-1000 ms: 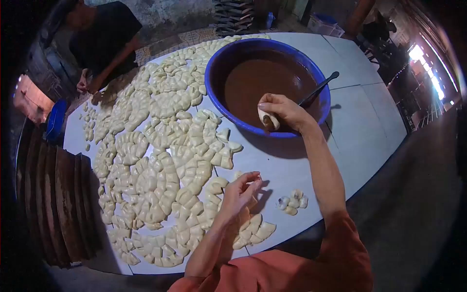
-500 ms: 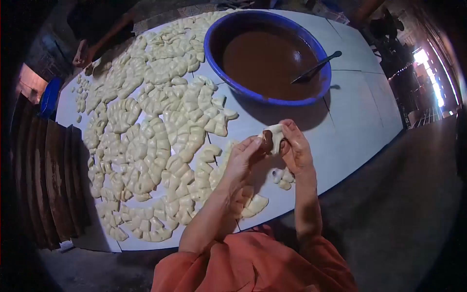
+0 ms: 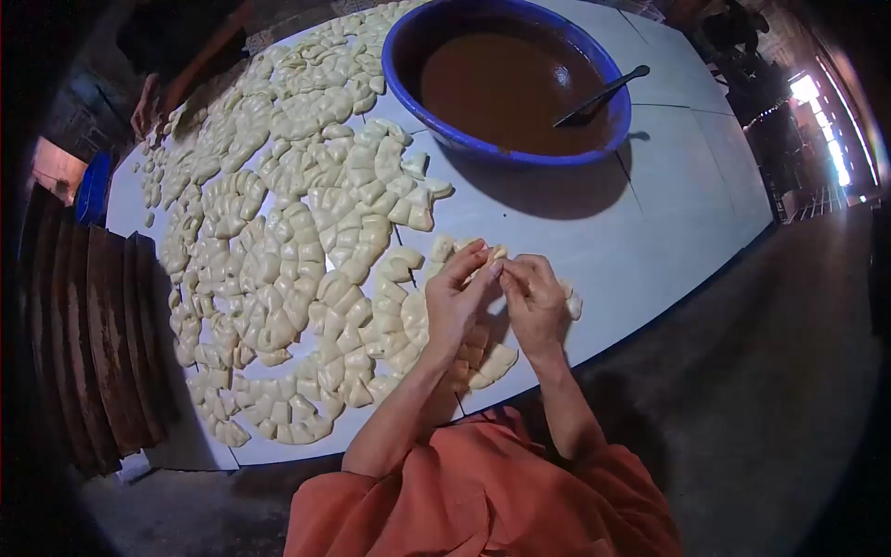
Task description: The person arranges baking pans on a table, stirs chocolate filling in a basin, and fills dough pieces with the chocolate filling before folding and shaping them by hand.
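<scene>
Between the fingertips of both hands is a small piece of dough [image 3: 498, 252], mostly covered by the fingers. My left hand [image 3: 457, 295] pinches its left side, with brown smears on the fingertips. My right hand [image 3: 535, 302] pinches it from the right, fingers curled in. The brown filling seen in it earlier is hidden. Pale dough pieces [image 3: 297, 241] lie in many curved rows over the table to the left. A few more dough pieces [image 3: 573, 304] show just behind my right hand.
A blue basin [image 3: 594, 153] of brown filling [image 3: 501, 84] stands at the far side, a dark spatula [image 3: 603, 96] leaning in it. Stacked rusty metal trays [image 3: 102, 334] stand by the table's left edge. Another person's hand [image 3: 144, 111] is at the far left.
Both hands have come closer together and drawn slightly toward me. The stretched dough with brown filling showing is now folded and pinched between the fingers.
</scene>
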Action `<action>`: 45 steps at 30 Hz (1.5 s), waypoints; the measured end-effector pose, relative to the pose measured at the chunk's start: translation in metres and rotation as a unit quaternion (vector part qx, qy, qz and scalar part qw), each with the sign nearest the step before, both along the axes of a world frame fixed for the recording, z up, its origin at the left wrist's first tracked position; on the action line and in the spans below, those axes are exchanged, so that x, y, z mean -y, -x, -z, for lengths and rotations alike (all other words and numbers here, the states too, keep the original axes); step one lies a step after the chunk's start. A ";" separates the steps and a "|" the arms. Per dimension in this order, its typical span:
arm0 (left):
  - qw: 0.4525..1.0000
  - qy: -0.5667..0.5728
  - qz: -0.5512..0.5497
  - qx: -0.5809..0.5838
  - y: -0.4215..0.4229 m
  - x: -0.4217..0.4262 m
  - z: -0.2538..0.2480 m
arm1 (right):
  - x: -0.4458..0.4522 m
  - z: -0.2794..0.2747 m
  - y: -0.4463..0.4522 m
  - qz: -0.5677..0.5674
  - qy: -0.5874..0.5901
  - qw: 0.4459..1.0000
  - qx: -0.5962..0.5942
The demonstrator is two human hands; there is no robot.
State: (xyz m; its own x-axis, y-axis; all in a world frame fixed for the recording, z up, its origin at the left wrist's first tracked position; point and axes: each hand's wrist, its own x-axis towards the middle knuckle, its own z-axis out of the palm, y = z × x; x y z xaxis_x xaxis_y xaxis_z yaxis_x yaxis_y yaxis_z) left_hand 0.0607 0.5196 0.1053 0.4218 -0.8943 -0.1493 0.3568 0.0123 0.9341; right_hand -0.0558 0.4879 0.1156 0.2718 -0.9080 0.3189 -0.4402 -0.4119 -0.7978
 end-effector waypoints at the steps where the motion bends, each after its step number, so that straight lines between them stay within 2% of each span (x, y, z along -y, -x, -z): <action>1: 1.000 -0.009 0.008 -0.011 -0.001 0.001 -0.005 | 0.002 0.000 -0.001 -0.004 -0.055 0.998 0.036; 4: 0.990 -0.067 0.096 -0.074 -0.014 0.006 -0.014 | 0.010 0.005 0.003 -0.012 -0.199 0.971 0.132; 5: 0.980 -0.096 0.144 -0.102 -0.019 0.009 -0.015 | 0.009 0.003 0.007 -0.011 -0.200 0.971 0.131; 7: 0.971 -0.097 0.172 -0.132 -0.029 0.013 -0.011 | 0.006 -0.003 0.014 -0.030 -0.319 0.939 0.126; 8: 0.966 -0.109 0.191 -0.139 -0.033 0.013 -0.018 | 0.004 -0.002 0.018 -0.074 -0.319 0.926 0.187; 9: 0.959 -0.120 0.210 -0.146 -0.035 0.012 -0.022 | -0.002 -0.001 0.020 -0.075 -0.321 0.926 0.187; 11: 0.960 -0.122 0.188 -0.169 -0.031 0.010 -0.014 | -0.011 -0.002 0.021 -0.137 -0.308 0.897 0.287; 13: 0.961 -0.116 0.223 -0.113 -0.029 0.009 -0.008 | -0.005 0.009 0.032 -0.145 -0.275 0.915 0.258; 15: 0.962 -0.102 0.221 -0.126 -0.022 0.006 -0.004 | 0.000 0.004 0.037 -0.103 -0.280 0.940 0.167; 17: 0.967 -0.095 0.217 -0.092 -0.022 0.003 -0.005 | -0.001 0.010 0.037 -0.109 -0.293 0.926 0.214; 19: 0.963 -0.094 0.225 -0.115 -0.026 0.001 -0.003 | -0.002 0.015 0.040 -0.108 -0.215 0.965 0.101; 20: 0.958 -0.093 0.232 -0.139 -0.029 0.000 -0.002 | -0.005 0.010 0.039 -0.123 -0.207 0.967 0.087; 21: 0.953 -0.090 0.239 -0.162 -0.032 0.000 -0.003 | -0.009 0.005 0.035 -0.127 -0.206 0.966 0.088; 23: 0.950 -0.093 0.231 -0.191 -0.037 -0.002 -0.006 | -0.018 -0.007 0.025 -0.144 -0.104 0.981 0.074; 27: 0.956 -0.104 0.242 -0.127 -0.034 -0.007 -0.013 | -0.009 0.020 0.030 -0.129 -0.059 0.985 0.099; 29: 0.969 -0.040 0.225 -0.092 -0.028 -0.012 -0.014 | -0.009 0.023 0.030 -0.120 -0.101 0.978 0.134; 31: 0.964 -0.050 0.230 -0.128 -0.027 -0.013 -0.014 | -0.013 0.024 0.027 -0.060 -0.106 0.975 0.185; 32: 0.964 -0.053 0.224 -0.135 -0.026 -0.013 -0.014 | -0.015 0.028 0.023 -0.067 -0.103 0.964 0.236; 33: 0.964 -0.056 0.218 -0.142 -0.026 -0.013 -0.014 | -0.019 0.019 0.018 -0.067 -0.103 0.964 0.237; 35: 0.963 -0.068 0.229 -0.122 -0.026 -0.014 -0.015 | -0.029 -0.002 0.010 -0.016 -0.167 0.943 0.287; 36: 0.964 -0.074 0.223 -0.124 -0.022 -0.015 -0.016 | -0.029 0.010 0.011 -0.016 -0.121 0.965 0.231; 37: 0.965 -0.079 0.217 -0.125 -0.020 -0.016 -0.016 | -0.030 0.009 0.011 -0.014 -0.121 0.965 0.232; 39: 0.964 -0.075 0.221 -0.125 -0.017 -0.019 -0.001 | -0.034 0.010 0.013 -0.039 0.043 0.992 0.109; 40: 0.963 -0.090 0.222 -0.125 -0.015 -0.021 0.005 | -0.034 0.025 0.015 0.002 0.086 0.992 0.089; 41: 0.962 -0.104 0.222 -0.124 -0.013 -0.022 0.003 | -0.036 0.033 0.017 0.007 0.084 0.993 0.088; 43: 0.960 -0.119 0.232 -0.103 -0.005 -0.032 -0.006 | -0.041 0.046 0.020 0.098 0.033 0.990 0.091; 45: 0.964 -0.095 0.223 -0.111 0.005 -0.038 -0.005 | -0.043 0.048 0.019 0.125 0.021 0.984 0.125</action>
State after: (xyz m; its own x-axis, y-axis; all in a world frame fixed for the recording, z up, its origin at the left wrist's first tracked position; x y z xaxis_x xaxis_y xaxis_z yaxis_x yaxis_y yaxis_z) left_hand 0.0554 0.5577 0.1102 -0.0601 -0.9271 -0.3699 0.4792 -0.3518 0.8041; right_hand -0.0746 0.5304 0.0673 -0.0502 -0.9213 0.3856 -0.3237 -0.3502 -0.8790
